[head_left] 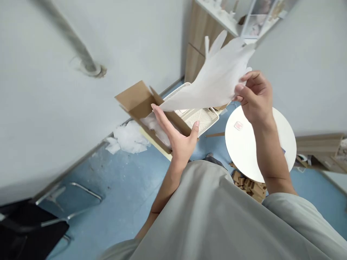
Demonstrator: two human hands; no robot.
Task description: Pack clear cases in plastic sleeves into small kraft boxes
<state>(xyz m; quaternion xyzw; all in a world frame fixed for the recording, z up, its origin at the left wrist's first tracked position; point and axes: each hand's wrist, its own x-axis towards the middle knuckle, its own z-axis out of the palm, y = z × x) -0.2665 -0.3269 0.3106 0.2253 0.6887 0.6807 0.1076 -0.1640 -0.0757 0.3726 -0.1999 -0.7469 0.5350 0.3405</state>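
A thin white disposable glove hangs in the air in front of me. My right hand pinches the glove's cuff edge at the right. My left hand is held open, palm up, fingers straight, with its fingertips at the glove's lower left opening. Below both hands is an open cardboard box with white packing inside, and a cream plastic basket beside it.
A round white table stands at the right with small wooden blocks under it. White foam wrap lies on the blue floor by the grey wall. A black chair is at the lower left. A wooden shelf unit stands at the back.
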